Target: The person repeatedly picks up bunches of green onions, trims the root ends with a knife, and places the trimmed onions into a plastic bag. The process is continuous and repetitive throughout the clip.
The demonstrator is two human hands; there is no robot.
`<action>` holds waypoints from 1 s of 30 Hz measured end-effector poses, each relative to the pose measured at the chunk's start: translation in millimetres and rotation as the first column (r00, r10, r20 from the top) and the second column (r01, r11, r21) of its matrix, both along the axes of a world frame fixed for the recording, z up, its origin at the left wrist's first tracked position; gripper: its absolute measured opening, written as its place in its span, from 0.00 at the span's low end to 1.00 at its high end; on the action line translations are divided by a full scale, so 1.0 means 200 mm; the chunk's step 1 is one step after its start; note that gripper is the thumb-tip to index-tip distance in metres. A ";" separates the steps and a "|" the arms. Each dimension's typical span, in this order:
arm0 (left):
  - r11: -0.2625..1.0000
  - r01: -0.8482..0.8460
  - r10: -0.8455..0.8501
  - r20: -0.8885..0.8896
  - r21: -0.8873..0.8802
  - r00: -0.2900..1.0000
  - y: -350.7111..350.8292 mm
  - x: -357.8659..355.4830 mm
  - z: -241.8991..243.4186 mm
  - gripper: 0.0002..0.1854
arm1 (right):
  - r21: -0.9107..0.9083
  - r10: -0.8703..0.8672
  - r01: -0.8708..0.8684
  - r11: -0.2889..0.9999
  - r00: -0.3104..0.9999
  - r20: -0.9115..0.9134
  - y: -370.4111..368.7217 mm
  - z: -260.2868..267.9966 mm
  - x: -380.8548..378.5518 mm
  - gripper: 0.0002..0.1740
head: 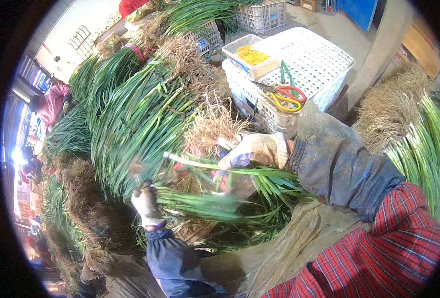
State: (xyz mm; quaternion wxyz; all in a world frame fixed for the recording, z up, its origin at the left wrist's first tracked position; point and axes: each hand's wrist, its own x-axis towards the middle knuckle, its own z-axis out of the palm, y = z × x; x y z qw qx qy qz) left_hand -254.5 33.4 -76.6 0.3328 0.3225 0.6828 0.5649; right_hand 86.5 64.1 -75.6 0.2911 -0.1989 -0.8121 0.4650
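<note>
My left hand [147, 201], in a white and dark work glove, holds a small bunch of green leafy stalks [201, 205] by the root end, with the leaves trailing right, blurred by motion. Gloved as well, my right hand [255, 151] is closed on the pale stems of rooted stalks beside a tangle of tan roots [214, 128]. One pale-ended stalk [190, 161] lies just under its fingers. Loose green leaves lie below both hands. Red-and-yellow handled scissors [289, 97] rest on a crate corner above my right forearm.
An upturned white perforated crate [309, 56] holds a plastic tub [248, 56] of yellow bands. A large heap of leafy stalks [138, 111] covers the left; another rooted bundle [425, 149] stands at right. A person in pink [54, 102] is at far left, another in red [130, 7] at top.
</note>
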 end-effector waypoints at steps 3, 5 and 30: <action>0.977 -0.066 -0.061 -0.562 -0.203 0.825 -0.03 -0.23 -0.04 0.18 | 0.191 -0.042 0.043 0.981 0.999 -0.006 -0.01 0.09 0.08 0.15; 0.960 -0.208 -0.118 -0.946 -0.186 0.303 -0.06 -0.18 -0.09 0.34 | 0.194 -0.080 0.061 0.979 0.993 0.090 0.00 0.12 0.10 0.14; 0.961 0.266 -0.265 0.516 0.074 0.814 -0.15 0.42 0.14 0.03 | -0.631 -0.354 0.198 0.750 0.926 -0.130 0.00 0.05 -0.08 0.41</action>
